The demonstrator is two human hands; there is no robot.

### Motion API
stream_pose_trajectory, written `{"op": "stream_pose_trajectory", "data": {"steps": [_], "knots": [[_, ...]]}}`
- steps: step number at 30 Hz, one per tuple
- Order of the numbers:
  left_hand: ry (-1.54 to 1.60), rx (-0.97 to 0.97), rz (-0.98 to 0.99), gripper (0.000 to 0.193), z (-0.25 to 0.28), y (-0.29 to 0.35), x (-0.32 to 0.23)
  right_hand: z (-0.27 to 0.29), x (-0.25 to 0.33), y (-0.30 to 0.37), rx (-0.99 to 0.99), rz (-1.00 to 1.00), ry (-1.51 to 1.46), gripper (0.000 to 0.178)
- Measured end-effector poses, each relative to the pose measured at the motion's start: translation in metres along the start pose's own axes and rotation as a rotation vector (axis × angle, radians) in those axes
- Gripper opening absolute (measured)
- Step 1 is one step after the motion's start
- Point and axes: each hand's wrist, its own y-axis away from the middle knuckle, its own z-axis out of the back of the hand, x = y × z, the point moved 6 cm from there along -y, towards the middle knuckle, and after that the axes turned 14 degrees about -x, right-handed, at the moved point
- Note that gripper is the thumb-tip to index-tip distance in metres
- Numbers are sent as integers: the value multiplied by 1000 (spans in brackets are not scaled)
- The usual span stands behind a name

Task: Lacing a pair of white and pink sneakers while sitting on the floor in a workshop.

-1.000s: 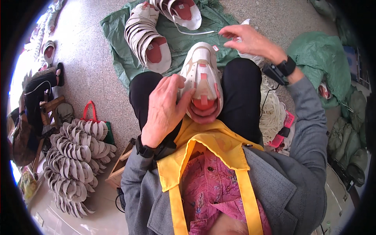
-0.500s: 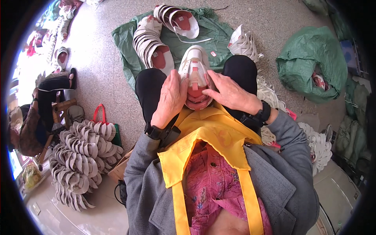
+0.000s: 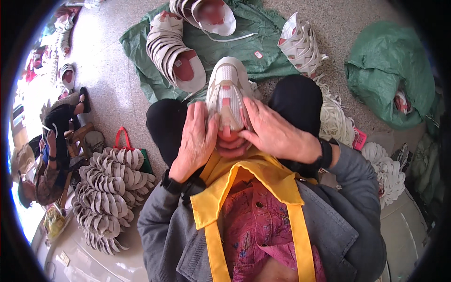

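Observation:
A white and beige shoe upper (image 3: pixel 227 77) with a pink-red lining and a pale tongue points away from me between my knees. My left hand (image 3: pixel 195 141) grips its left side near the collar, with fingers close together along the edge. On the opposite side, my right hand (image 3: pixel 279 129) holds the upper, its thumb reaching over the opening and its fingers against the side. Part of the collar and the fingertips are hidden under my hands. The back of the upper rests near my yellow apron (image 3: pixel 253 176).
Nested shoe uppers (image 3: pixel 164 49) lie on a green sheet (image 3: pixel 225 51). A laced stack of uppers (image 3: pixel 303 47) and white laces (image 3: pixel 333 115) lie to the right, by a green sack (image 3: pixel 392 70). Grey pieces (image 3: pixel 105 192) pile at left, near a seated person (image 3: pixel 47 160).
My head view has shifted slightly. The upper has tilted, so more of its tongue shows and less of the red opening. Both hands remain on its sides.

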Motion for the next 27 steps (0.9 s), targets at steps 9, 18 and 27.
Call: {"op": "stream_pose_trajectory", "data": {"steps": [9,18,27], "knots": [[78,271,85,34,-3,-21,-4,13,-19,-28,230,-181,-211,68],[48,214,-51,26,-3,-20,-4,10,-21,-31,191,-154,-170,74],[73,-72,17,30,-7,-1,16,2,-12,1,-48,-155,-90,63]]}}
